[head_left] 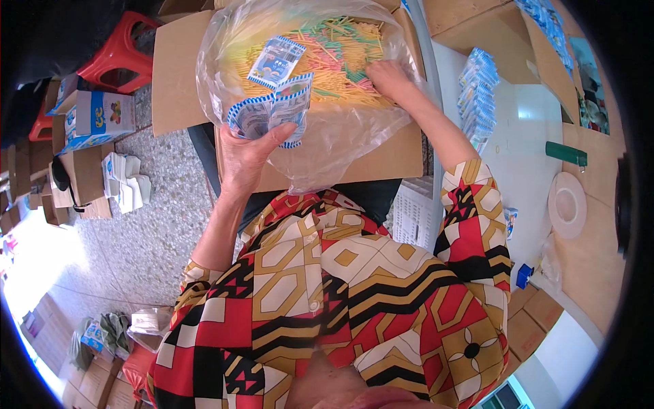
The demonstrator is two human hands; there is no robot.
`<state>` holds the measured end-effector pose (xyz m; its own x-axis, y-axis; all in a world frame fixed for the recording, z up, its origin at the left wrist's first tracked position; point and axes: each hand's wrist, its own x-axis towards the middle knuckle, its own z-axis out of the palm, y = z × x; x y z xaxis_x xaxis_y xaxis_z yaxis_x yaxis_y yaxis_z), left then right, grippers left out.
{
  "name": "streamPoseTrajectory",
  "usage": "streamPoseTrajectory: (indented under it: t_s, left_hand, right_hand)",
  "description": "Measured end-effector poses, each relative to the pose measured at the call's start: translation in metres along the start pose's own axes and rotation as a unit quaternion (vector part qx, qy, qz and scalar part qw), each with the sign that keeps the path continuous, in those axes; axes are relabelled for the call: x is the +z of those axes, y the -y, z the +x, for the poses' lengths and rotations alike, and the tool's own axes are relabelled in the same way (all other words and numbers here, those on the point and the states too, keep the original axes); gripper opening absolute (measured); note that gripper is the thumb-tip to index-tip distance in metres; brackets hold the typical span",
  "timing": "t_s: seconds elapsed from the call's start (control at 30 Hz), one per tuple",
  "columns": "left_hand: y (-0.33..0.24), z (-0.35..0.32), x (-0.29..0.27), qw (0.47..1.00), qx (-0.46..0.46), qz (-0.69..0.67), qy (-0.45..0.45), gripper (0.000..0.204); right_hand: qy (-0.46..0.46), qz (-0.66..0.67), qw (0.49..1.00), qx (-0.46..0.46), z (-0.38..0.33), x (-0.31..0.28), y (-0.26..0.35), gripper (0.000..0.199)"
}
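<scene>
My left hand (245,153) grips a fanned stack of small blue-and-white printed packets (272,109) over the near edge of an open cardboard box (177,68). The box is lined with a clear plastic bag (340,136) and filled with thin coloured sticks (340,51), yellow, pink and green. One more packet (276,61) lies on the sticks. My right hand (388,78) reaches into the pile, fingers curled among the sticks; I cannot tell whether it grasps any.
A white table at right carries a row of blue-and-white packets (477,95), a white tape roll (567,204), a green tool (565,153) and flat cardboard (593,259). A red stool (119,54), small printed boxes (92,116) and white stacks (126,180) stand on the speckled floor at left.
</scene>
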<state>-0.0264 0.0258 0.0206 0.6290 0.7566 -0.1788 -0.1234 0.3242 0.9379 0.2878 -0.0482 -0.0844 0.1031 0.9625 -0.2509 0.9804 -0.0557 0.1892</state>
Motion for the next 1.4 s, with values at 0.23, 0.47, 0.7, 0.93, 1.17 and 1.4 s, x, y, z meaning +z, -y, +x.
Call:
streamPoseTrajectory:
  t_s: [0.23,0.47,0.7,0.93,1.17,1.4]
  left_hand:
    - [-0.001,-0.001,-0.001,1.000,0.014,-0.017,-0.001,0.038]
    - [0.002,0.001,0.000,1.000,0.009,-0.013,0.010,0.037]
    - [0.001,0.000,0.001,1.000,0.001,0.005,0.014,0.036]
    - [-0.004,0.001,0.011,0.998,0.022,-0.022,0.050,0.034]
    - [-0.007,0.003,0.015,0.998,0.032,0.005,0.053,0.027]
    - [0.000,0.008,0.022,0.997,0.046,-0.009,0.063,0.024]
  right_hand:
    - [-0.052,0.083,0.995,-0.003,-0.003,0.001,-0.005,0.012]
    - [-0.057,0.206,0.974,0.073,0.004,0.004,-0.025,0.017]
    - [0.107,0.631,0.762,0.095,-0.001,-0.049,-0.038,0.019]
    - [0.280,0.509,0.806,0.112,-0.024,-0.043,-0.010,0.015]
    - [-0.030,0.669,0.743,0.001,-0.044,-0.137,0.004,0.012]
    - [-0.229,0.655,0.718,-0.053,-0.077,-0.214,0.063,0.010]
